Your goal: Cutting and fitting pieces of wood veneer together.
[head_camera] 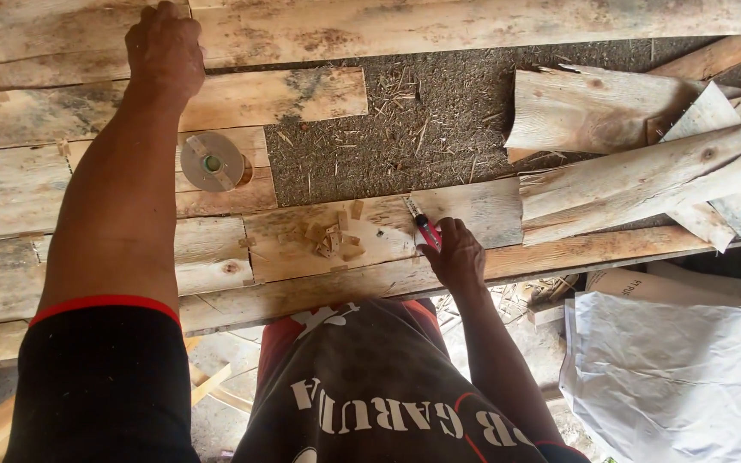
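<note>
Risk here: right hand (456, 257) fingers clamped on red marker (424, 226) may slip off plank (465, 214) edge, while left hand (165, 47) fingers, curled together, press far board (473, 26).

Slim red pen (424, 226), angled on pale plank (465, 210), in right hand's (456, 257) grip

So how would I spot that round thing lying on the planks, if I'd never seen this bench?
Start from the rough plank bench and follow the person's outstretched left arm toward the left hand. Just right of that forearm a flat disc lies on a pale board. It is the only round, greyish metal-looking piece there, with a green centre.
</note>
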